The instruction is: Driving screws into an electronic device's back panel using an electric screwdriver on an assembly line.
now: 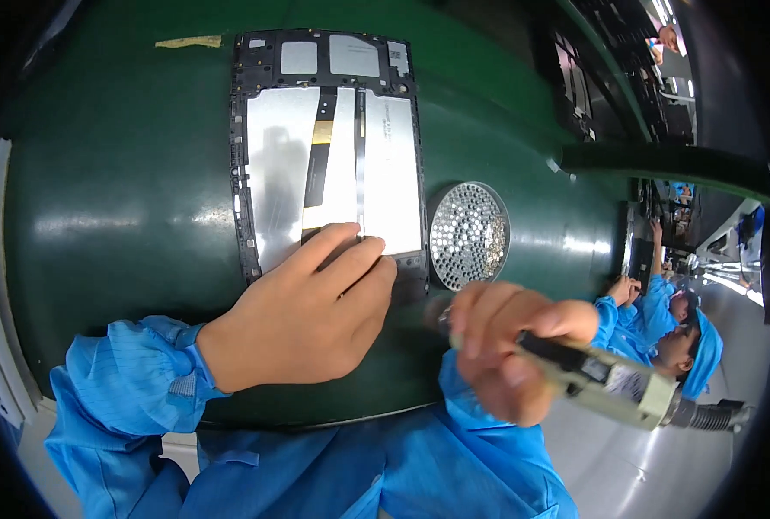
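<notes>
A tablet-like device [385,173] lies with its inside up, a black frame around silvery metal plates and dark flex strips. My left hand [303,307] rests palm down over its near end, fingers stretched out and touching the plate and strips. In my right hand [510,346], to the right of the device's near corner, is an electric screwdriver [618,385], my fingers wrapped round its pale body. Motion blurs this hand and the tool's tip. Just beyond it sits a round screw tray [469,233] with a perforated plate and small screws gathered at its right side.
The green work mat [117,208] carries a yellowish strip [188,41] at the far left. A cable [718,417] leaves the screwdriver's rear. Beyond a dark green bar [661,164] on the right, people in blue work clothes [648,316] sit along the line.
</notes>
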Motion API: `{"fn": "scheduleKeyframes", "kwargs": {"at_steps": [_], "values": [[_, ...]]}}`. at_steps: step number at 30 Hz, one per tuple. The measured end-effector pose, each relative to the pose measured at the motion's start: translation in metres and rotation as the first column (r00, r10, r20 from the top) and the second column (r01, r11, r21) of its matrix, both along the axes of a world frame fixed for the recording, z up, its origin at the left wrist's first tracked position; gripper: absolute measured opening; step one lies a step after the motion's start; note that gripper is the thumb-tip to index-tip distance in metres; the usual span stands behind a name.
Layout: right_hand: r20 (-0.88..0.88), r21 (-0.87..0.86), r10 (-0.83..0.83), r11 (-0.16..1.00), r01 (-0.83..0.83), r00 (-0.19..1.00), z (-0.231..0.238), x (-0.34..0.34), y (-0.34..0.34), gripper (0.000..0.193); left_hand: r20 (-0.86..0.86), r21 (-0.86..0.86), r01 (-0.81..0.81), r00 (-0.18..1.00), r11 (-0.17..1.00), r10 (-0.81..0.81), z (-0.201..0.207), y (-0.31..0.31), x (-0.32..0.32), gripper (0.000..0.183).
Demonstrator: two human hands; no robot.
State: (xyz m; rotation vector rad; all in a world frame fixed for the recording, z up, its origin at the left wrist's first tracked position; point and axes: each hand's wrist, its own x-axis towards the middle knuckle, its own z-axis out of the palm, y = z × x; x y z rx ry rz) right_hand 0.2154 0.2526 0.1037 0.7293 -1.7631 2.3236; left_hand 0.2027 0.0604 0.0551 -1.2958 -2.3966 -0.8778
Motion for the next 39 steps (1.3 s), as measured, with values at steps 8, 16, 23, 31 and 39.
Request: {"fn": "scheduleKeyframes", "kwargs": {"at_steps": [8,16,23,31,39], "values": [[-0.111,0.089,-0.254,0.96,0.265,0.961,0.015,-0.021,0.067,0.039,-0.014,-0.046,0.05,0.999,0.998,-0.05,0.001,-0.002,-0.004,0.017],[-0.015,-0.004,-0.388,0.922,0.388,0.922,0.0,-0.018,0.087,0.036,0.01,-0.042,0.107,0.994,0.993,-0.107,0.01,-0.002,-0.006,0.02],[-0.017,-0.016,-0.395,0.919,0.395,0.918,-0.006,-0.016,0.093,0.035,-0.08,-0.069,0.052,0.995,0.996,-0.058,0.007,0.002,-0.003,0.017],[0.023,0.042,-0.455,0.89,0.454,0.89,-0.003,-0.012,0.089,0.036,-0.081,-0.071,0.055,0.995,0.996,-0.061,0.011,0.003,-0.003,0.018],[0.023,0.071,-0.479,0.876,0.477,0.877,-0.005,-0.011,0.09,0.034,0.107,-0.029,0.103,0.989,0.994,-0.1,0.019,0.002,-0.009,0.022]]}}
